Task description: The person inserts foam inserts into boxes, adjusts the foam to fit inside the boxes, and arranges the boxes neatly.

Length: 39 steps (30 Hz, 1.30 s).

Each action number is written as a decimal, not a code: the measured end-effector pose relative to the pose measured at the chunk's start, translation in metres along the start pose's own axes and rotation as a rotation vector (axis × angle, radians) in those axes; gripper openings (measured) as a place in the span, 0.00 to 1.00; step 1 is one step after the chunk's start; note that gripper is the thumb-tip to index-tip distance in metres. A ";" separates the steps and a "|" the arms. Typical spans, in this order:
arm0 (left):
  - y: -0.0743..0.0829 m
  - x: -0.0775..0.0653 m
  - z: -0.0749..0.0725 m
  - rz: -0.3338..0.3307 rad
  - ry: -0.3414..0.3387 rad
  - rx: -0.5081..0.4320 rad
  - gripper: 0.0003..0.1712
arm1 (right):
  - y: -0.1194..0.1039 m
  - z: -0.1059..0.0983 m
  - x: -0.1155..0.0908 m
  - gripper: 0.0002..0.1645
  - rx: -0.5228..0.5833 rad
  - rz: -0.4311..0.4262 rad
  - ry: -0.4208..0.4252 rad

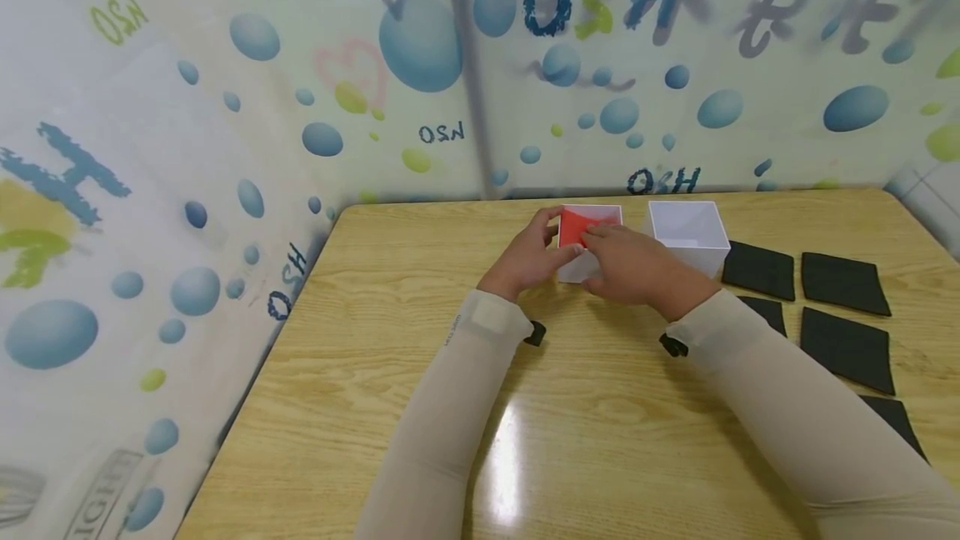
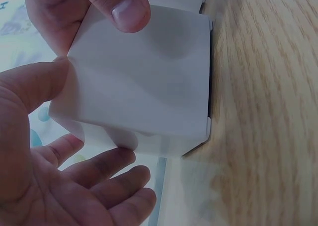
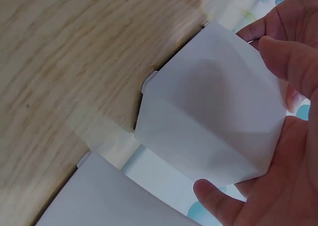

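A white open-topped box (image 1: 579,270) stands near the table's back edge with a red sheet (image 1: 575,227) at its mouth. My left hand (image 1: 527,257) holds the box at its left side, thumb at the near top edge and fingertips against the side wall (image 2: 107,136). Reaching over the near rim, my right hand (image 1: 628,261) presses fingertips on the red sheet. Its thumb (image 2: 130,15) lies against the box's near face (image 2: 149,72). In the right wrist view another right-hand finger (image 3: 211,193) shows beside the box; the red sheet is hidden in both wrist views.
A second white open box (image 1: 690,232) stands close to the right of the first. Several flat black squares (image 1: 846,282) lie in rows on the table's right side. The wooden table (image 1: 330,407) meets a wall (image 1: 420,157) printed with blue spots along its back.
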<state>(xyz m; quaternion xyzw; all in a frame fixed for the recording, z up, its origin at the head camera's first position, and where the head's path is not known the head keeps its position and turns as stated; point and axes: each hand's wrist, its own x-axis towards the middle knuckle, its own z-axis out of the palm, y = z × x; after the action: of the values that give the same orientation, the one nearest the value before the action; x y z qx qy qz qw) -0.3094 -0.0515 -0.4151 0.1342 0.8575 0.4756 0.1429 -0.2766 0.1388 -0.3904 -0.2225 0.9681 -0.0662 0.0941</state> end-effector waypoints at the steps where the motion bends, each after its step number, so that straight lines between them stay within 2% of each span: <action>1: 0.000 0.000 0.000 -0.001 0.000 0.000 0.43 | 0.000 0.001 0.000 0.50 0.002 -0.003 0.006; 6: 0.000 0.000 0.000 0.000 -0.006 0.003 0.43 | 0.001 0.002 0.001 0.52 -0.003 -0.035 0.040; 16: 0.001 0.000 0.001 0.004 -0.009 0.007 0.43 | 0.005 0.001 0.005 0.52 -0.032 -0.077 0.052; 30: -0.001 0.000 0.001 0.007 -0.002 -0.001 0.43 | 0.000 0.000 0.012 0.51 -0.009 -0.024 0.008; 39: -0.001 0.001 -0.002 -0.004 -0.004 -0.007 0.44 | 0.002 0.007 0.008 0.54 -0.015 -0.037 0.090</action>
<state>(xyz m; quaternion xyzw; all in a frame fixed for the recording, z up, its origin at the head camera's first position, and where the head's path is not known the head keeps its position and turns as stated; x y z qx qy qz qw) -0.3111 -0.0529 -0.4151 0.1330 0.8559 0.4780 0.1459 -0.2827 0.1363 -0.3991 -0.2378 0.9676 -0.0704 0.0477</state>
